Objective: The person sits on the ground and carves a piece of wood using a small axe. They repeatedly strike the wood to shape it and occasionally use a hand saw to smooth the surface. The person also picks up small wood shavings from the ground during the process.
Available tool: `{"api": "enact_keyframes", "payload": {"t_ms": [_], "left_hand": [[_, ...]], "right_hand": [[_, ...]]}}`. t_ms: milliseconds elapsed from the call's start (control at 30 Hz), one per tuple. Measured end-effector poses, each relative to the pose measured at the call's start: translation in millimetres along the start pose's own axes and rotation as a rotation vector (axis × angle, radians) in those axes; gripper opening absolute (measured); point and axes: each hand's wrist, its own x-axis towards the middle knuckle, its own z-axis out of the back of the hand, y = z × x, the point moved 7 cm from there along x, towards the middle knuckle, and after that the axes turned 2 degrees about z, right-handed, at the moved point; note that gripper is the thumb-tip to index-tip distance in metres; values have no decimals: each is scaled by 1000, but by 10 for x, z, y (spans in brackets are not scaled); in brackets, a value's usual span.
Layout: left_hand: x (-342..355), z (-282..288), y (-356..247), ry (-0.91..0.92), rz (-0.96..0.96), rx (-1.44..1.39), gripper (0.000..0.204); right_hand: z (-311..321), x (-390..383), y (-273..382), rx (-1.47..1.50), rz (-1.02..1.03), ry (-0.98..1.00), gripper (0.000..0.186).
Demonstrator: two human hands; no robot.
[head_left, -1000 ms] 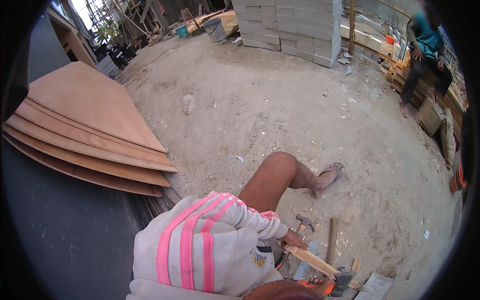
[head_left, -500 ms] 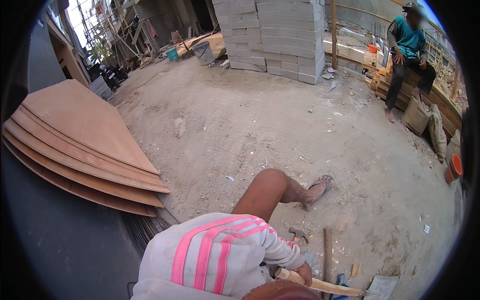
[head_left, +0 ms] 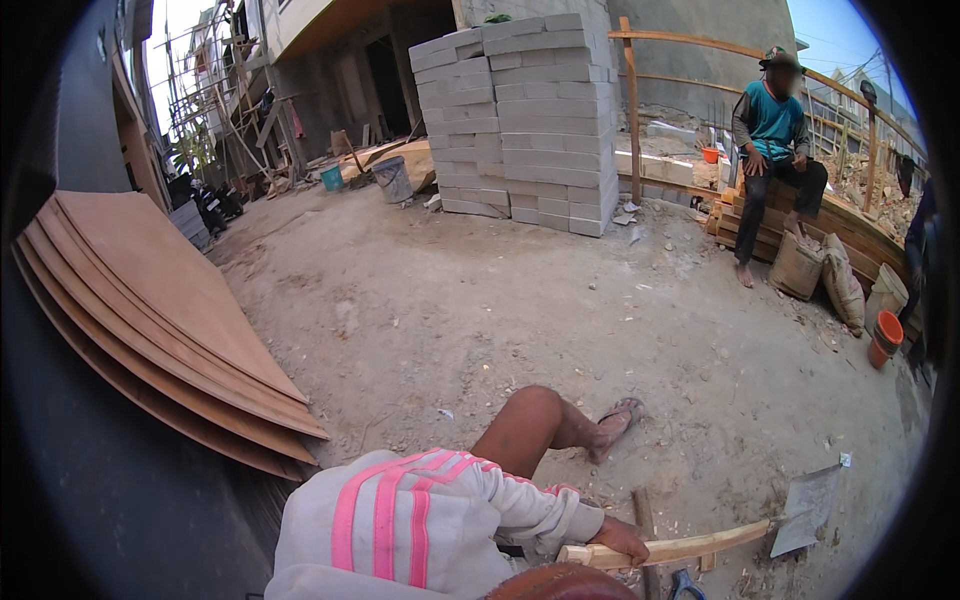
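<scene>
My left hand (head_left: 622,540), in a pale pink-striped sleeve, is closed around a pale wooden length (head_left: 700,540) that slants up to the right. At its far end is a flat grey metal plate (head_left: 805,510); I cannot tell how they join. My right hand is not in view. A blue-handled tool (head_left: 686,585) lies at the bottom edge, and a rough stick (head_left: 643,508) lies under the wooden length. My bent bare leg (head_left: 525,425) reaches forward to a sandalled foot (head_left: 617,425).
Stacked plywood sheets (head_left: 160,330) stand at left. Ahead are a pale block stack (head_left: 545,140), buckets (head_left: 390,180) and scaffolding (head_left: 210,110). At right a person (head_left: 770,140) in teal sits on timber planks (head_left: 850,230), near sacks (head_left: 840,285) and an orange bucket (head_left: 885,335).
The view has tilted up. The wooden length and grey plate have moved rightward and upward. My right hand and the orange-handled tool, seen a second ago, are out of view.
</scene>
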Motion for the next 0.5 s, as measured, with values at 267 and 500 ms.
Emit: {"api": "enact_keyframes", "payload": {"t_ms": [267, 500], "left_hand": [[-491, 304, -263, -166, -177, -382, 25], [-422, 571, 124, -127, -223, -817, 21]], "right_hand": [[237, -272, -38, -409, 705, 196, 27], [76, -261, 189, -657, 812, 684, 20]]}}
